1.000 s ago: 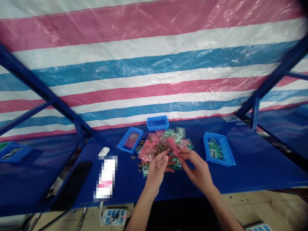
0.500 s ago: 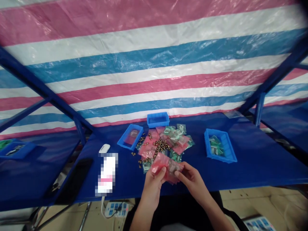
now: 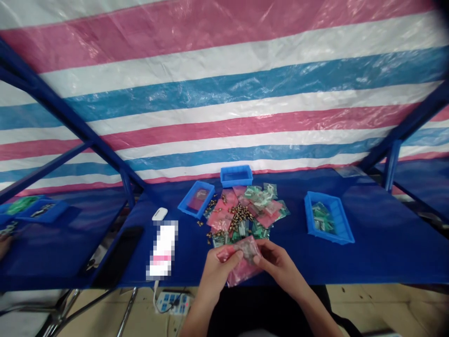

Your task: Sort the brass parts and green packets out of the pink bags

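My left hand (image 3: 221,270) and my right hand (image 3: 278,267) both pinch a small pink plastic bag (image 3: 242,264) with something dark inside, just above the table's near edge. Beyond my fingers lies a loose heap of pink and green small plastic bags (image 3: 245,210). Small brass fittings (image 3: 242,216) are scattered over the heap. A few of them lie on the bare table to its left. A shallow blue tray (image 3: 196,200) sits at the heap's left edge, holding a pink bag.
Two more blue trays stand nearby: one behind the heap (image 3: 236,176), one to the right holding green bags (image 3: 328,218). On the blue table (image 3: 372,257) lie a dark phone (image 3: 119,255) and a blurred white package (image 3: 162,250). A co-worker's hand (image 3: 4,245) shows at far left.
Over the last second my hands lifted the pink bag from the heap and brought it toward me. It now sits lower, nearer the table's front edge, with both hands close around it.
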